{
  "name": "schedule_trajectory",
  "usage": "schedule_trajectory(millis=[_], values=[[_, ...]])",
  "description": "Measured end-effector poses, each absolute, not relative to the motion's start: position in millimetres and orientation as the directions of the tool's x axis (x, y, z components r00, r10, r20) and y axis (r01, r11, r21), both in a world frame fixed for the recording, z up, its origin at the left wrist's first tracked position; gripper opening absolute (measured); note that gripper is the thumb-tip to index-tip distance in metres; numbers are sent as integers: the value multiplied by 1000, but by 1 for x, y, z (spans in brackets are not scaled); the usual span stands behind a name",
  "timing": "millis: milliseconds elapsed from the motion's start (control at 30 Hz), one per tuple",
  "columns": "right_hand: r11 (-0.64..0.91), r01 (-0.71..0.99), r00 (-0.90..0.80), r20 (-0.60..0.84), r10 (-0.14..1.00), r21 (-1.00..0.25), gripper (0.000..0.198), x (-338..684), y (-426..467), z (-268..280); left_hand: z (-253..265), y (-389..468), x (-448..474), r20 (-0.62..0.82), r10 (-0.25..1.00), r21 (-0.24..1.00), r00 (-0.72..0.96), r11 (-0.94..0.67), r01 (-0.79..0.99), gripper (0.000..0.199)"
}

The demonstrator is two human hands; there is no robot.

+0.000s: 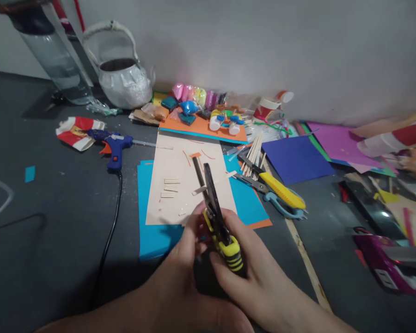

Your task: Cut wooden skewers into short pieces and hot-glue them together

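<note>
Scissors (pixel 208 189) with dark blades and yellow-and-black handles point away from me, blades slightly apart. My right hand (pixel 251 259) is wrapped round the handles. Against their left side, my left hand (pixel 185 249) has its fingers curled in on the handle; some of them are hidden. A pale flat wooden stick (pixel 198 190) shows at the blades, and a similar piece (pixel 230 174) appears to their right; I cannot tell whether they are one stick. Below lies a cream sheet (pixel 183 159) bearing short cut sticks (pixel 171 188) and thin orange strips (pixel 187 158).
Left are a blue glue gun (pixel 116 148) with a black cord, a silvery pot (pixel 125 85) and a bottle (pixel 60 69). Clay packets (pixel 190 106) lie behind. To the right are a yellow cutter (pixel 282 189), blue-handled scissors (pixel 286 208), a stick bundle (pixel 254 155) and blue paper (pixel 298 157).
</note>
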State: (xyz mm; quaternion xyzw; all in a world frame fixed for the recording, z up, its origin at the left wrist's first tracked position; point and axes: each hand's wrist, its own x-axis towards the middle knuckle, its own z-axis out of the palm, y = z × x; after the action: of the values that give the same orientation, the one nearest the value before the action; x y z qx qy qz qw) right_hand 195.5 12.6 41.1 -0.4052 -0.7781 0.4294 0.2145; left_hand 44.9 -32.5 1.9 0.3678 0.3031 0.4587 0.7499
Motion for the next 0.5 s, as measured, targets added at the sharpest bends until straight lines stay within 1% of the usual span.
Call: schedule_trajectory(millis=[33, 67, 100, 167, 200, 233, 267, 300, 333, 400, 500], values=[[270, 427, -562, -19, 827, -863, 46, 192, 12, 39, 0, -33, 49, -159, 904, 787, 398, 359, -502, 125], [244, 410, -544, -20, 839, -879, 44, 189, 11, 36, -2, -34, 53, -245, 879, 717, 409, 449, -534, 132], [224, 395, -524, -18, 851, -891, 42, 186, 10, 33, -4, -33, 57, -357, 830, 605, 429, 555, -570, 130], [186, 373, -499, -28, 866, -909, 40, 182, 9, 28, -8, -32, 64, -416, 765, 519, 492, 644, -563, 100], [163, 364, -491, -41, 870, -917, 38, 181, 8, 27, -9, -30, 67, -444, 720, 456, 533, 694, -558, 90], [138, 358, -487, -58, 872, -924, 36, 179, 9, 27, -11, -28, 70, -461, 690, 398, 557, 722, -565, 86], [120, 355, -488, -74, 869, -927, 33, 177, 9, 28, -12, -25, 73, -468, 676, 341, 569, 732, -589, 84], [111, 356, -491, -85, 867, -928, 29, 176, 10, 30, -13, -23, 75, -476, 683, 273, 554, 713, -646, 80], [109, 355, -495, -87, 865, -928, 26, 174, 11, 32, -14, -22, 77, -475, 711, 240, 519, 672, -701, 72], [106, 344, -499, -87, 863, -933, 18, 171, 13, 35, -15, -20, 80, -515, 727, 224, 454, 626, -747, 60], [75, 311, -508, -98, 856, -948, 11, 168, 14, 37, -14, -20, 81, -575, 717, 248, 395, 613, -750, 53]])
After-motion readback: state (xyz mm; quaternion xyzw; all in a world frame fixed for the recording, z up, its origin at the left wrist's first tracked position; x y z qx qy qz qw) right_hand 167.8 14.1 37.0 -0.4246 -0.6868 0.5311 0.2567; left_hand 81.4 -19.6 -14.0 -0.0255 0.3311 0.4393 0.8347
